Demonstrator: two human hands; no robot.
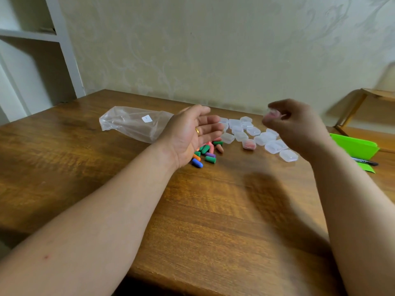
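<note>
"Was it bright?"

"Moderately; the room light was soft, even and slightly warm; the table [192,221] gave back only a dull sheen."

"Any shadows?"

"One broad, soft-edged patch lay on the wood below the right hand [297,127]; the light seemed to come from above."

"Was it sharp?"

"Mostly; the right hand was smeared by motion; the small case [272,115] it pinched was a pinkish blur; the shelf [64,50] at the left bowed with the wide lens."
</note>
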